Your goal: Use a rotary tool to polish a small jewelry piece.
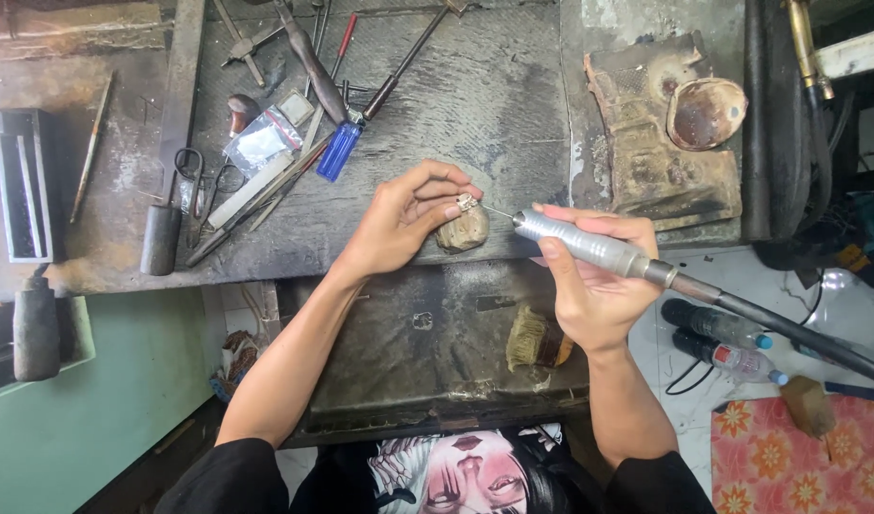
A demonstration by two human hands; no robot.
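Dark and scorched, the workbench point(475, 105) fills most of the view, with a pull-out tray point(427, 333) below it above the person's lap. The left hand point(404, 219) pinches a small pale metal piece point(467, 202) between thumb and fingertips, pressed onto a rounded wooden peg point(464, 230) at the bench edge. The right hand point(589, 286) is wrapped shut around a silver rotary handpiece point(580, 245) — its thin bit points left, just short of the metal piece, and a dark hose point(799, 333) trails off to the right.

Loose tools lie at the upper left: scissors point(188, 176), files, a screwdriver with a blue handle point(340, 150), and beside it a small clear plastic bag point(261, 143), flat and roughly square. A brush point(532, 340) rests on the tray. Down on the floor to the right lie two plastic bottles point(727, 343) — one with a red label band, both blue-capped — next to a red flowered mat point(799, 466).
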